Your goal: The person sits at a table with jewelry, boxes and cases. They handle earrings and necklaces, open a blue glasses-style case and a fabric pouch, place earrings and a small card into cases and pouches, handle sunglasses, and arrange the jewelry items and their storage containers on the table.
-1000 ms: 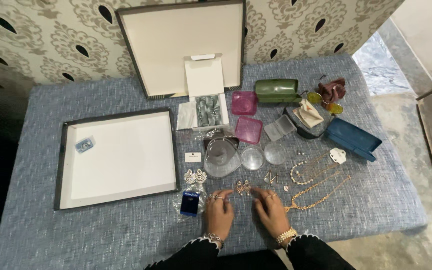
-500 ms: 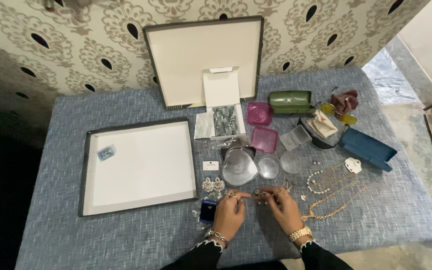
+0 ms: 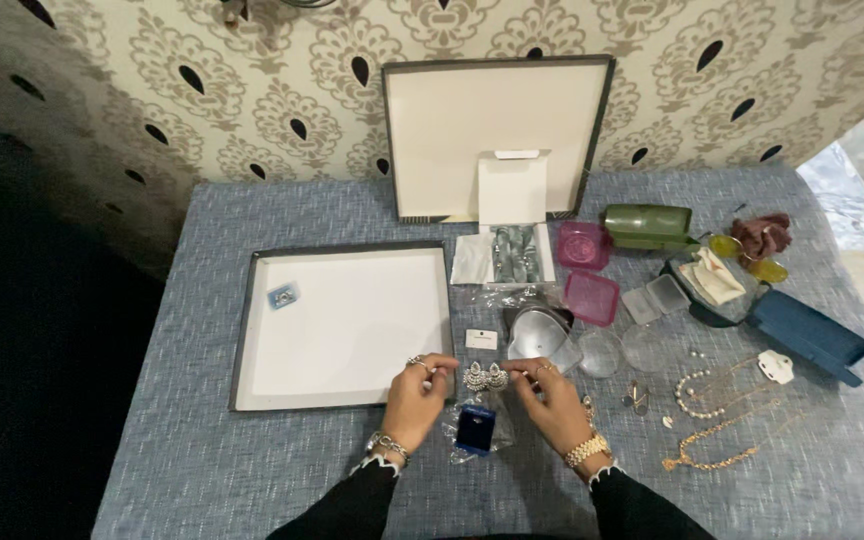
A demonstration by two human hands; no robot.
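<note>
A pair of silver drop earrings (image 3: 485,377) lies on the blue cloth between my two hands. The curled fingers of my left hand (image 3: 415,396) sit just left of the pair, at the corner of the white tray (image 3: 243,340). From the right, the pinched fingertips of my right hand (image 3: 550,402) meet the earrings. A small blue card in a clear bag (image 3: 475,428) lies just below the earrings. A small gold piece (image 3: 588,406) rests by my right wrist. Behind my right hand stands a clear heart-shaped box (image 3: 542,335).
The tray holds one small blue packet (image 3: 283,295). Its lid (image 3: 497,110) leans on the wall behind an open white box (image 3: 510,250). To the right lie pink boxes (image 3: 592,297), round clear lids (image 3: 645,347), green (image 3: 649,225) and blue (image 3: 810,335) glasses cases, a pearl necklace (image 3: 694,392) and a gold necklace (image 3: 717,447).
Both hands have left the gold earrings and moved left to the silver pair. The view has swung left, so everything on the table sits further right in the picture.
</note>
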